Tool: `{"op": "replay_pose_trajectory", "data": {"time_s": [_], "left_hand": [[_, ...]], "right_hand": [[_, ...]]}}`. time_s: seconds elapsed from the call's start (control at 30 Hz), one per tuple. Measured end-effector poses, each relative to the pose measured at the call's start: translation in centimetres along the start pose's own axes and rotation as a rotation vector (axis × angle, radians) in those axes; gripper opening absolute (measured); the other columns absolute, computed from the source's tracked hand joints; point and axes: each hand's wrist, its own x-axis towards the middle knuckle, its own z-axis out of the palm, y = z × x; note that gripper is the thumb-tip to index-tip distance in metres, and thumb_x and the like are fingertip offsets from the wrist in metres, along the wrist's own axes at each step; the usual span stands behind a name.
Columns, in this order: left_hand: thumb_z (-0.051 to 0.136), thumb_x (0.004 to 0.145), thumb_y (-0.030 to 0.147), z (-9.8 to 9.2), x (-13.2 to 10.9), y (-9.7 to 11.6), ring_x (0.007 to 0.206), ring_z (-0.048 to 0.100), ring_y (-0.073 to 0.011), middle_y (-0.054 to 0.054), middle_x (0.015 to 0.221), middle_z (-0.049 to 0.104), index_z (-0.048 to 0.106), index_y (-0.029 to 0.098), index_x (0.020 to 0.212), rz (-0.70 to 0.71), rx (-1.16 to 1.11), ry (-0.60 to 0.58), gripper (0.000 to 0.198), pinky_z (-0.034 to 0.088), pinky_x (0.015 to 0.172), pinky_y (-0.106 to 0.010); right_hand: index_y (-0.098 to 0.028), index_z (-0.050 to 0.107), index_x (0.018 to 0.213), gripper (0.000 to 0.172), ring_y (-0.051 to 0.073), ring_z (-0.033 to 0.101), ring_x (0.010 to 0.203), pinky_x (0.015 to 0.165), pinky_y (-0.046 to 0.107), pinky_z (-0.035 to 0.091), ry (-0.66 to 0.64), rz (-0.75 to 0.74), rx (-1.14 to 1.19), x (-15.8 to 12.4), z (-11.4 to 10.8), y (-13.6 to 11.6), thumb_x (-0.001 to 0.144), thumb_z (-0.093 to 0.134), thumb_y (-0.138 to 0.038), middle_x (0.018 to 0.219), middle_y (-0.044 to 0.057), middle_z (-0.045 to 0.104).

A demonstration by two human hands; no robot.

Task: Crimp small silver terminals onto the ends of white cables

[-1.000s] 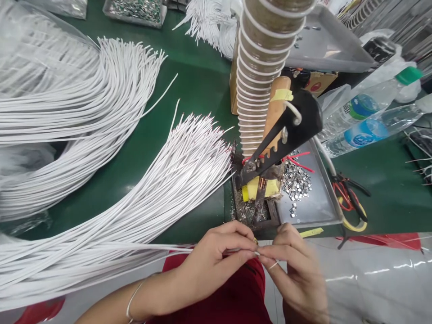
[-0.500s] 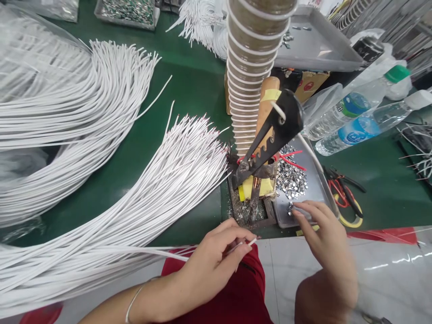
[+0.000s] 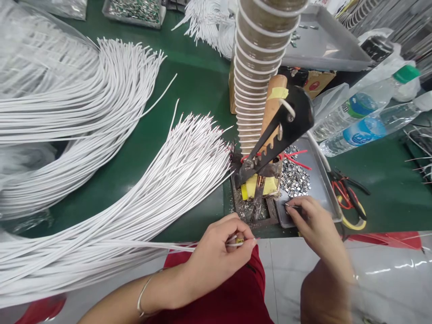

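My left hand [image 3: 216,261] is closed in front of the table edge, thumb and finger pinching a white wire [image 3: 168,246] near its end. Its length runs left alongside a large bundle of white wires [image 3: 175,180] with reddish tips. Over the near end of a grey metal tray [image 3: 322,184], my right hand [image 3: 317,225] pinches a small shiny metal piece [image 3: 291,206]. Behind those fingertips lies a pile of similar metal pieces [image 3: 294,180]. Between the hands stands a soldering iron with a wooden handle [image 3: 272,108], mounted in a black notched bracket [image 3: 300,112].
A ribbed duct hose [image 3: 256,72] rises behind the iron. Right of the tray are pliers [image 3: 349,191], a yellow tape roll [image 3: 361,225] and two water bottles [image 3: 362,130]. Another white wire bundle [image 3: 118,99] lies at left. A parts tray [image 3: 133,11] sits at the back.
My right fingers have closed on a small metal piece at the tray's near end. The wire end has drawn back into my left hand's pinch. The view has shifted slightly.
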Motion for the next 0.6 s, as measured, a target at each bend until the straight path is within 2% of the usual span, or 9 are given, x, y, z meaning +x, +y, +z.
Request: {"op": "replay_pose_trajectory", "data": {"time_s": [0.1, 0.2, 0.33, 0.47, 0.6], "left_hand": [[0.060, 0.087, 0.017, -0.19, -0.01, 0.28, 0.068, 0.050, -0.0119, -0.002, 0.082, 0.056, 0.062, 0.016, 0.077, -0.026, -0.050, 0.004, 0.011, 0.037, 0.052, -0.020], [0.059, 0.085, 0.016, -0.56, -0.11, 0.41, 0.068, 0.049, -0.0119, -0.001, 0.079, 0.055, 0.059, 0.016, 0.074, -0.024, -0.077, 0.017, 0.011, 0.037, 0.054, -0.020], [0.058, 0.086, 0.014, -0.92, -0.13, 0.28, 0.069, 0.049, -0.0120, -0.001, 0.079, 0.054, 0.058, 0.016, 0.074, -0.011, -0.117, 0.026, 0.012, 0.038, 0.057, -0.021], [0.058, 0.086, 0.013, -1.00, 0.00, 0.12, 0.071, 0.050, -0.0124, -0.002, 0.080, 0.054, 0.059, 0.016, 0.074, 0.012, -0.121, 0.020, 0.012, 0.038, 0.059, -0.021], [0.058, 0.087, 0.015, -1.03, 0.00, 0.16, 0.073, 0.049, -0.0133, -0.002, 0.083, 0.053, 0.059, 0.016, 0.075, 0.002, -0.148, 0.006, 0.012, 0.038, 0.058, -0.022]], "right_hand": [[-0.020, 0.066, 0.092, 0.026, 0.017, 0.059, 0.070, 0.068, 0.031, 0.047, 0.077, 0.010, -0.001, -0.16, 0.57, -0.40, 0.098, 0.054, -0.042, 0.090, 0.006, 0.070], [-0.020, 0.064, 0.092, 0.029, 0.016, 0.058, 0.068, 0.066, 0.030, 0.047, 0.119, 0.041, -0.025, -0.32, 0.86, -0.59, 0.098, 0.055, -0.047, 0.090, 0.006, 0.070], [-0.020, 0.065, 0.100, 0.034, 0.020, 0.061, 0.080, 0.074, 0.034, 0.049, 0.228, 0.039, -0.154, -0.43, 0.51, -0.55, 0.099, 0.054, -0.051, 0.089, 0.007, 0.067], [-0.022, 0.067, 0.099, 0.030, 0.022, 0.063, 0.094, 0.084, 0.036, 0.050, 0.140, -0.018, -0.158, -0.79, 0.35, -0.26, 0.101, 0.053, -0.048, 0.098, 0.007, 0.066], [-0.021, 0.066, 0.095, 0.031, 0.023, 0.063, 0.091, 0.084, 0.038, 0.049, 0.061, 0.009, -0.132, -0.72, 0.79, 0.19, 0.100, 0.052, -0.048, 0.096, 0.007, 0.066]]}}
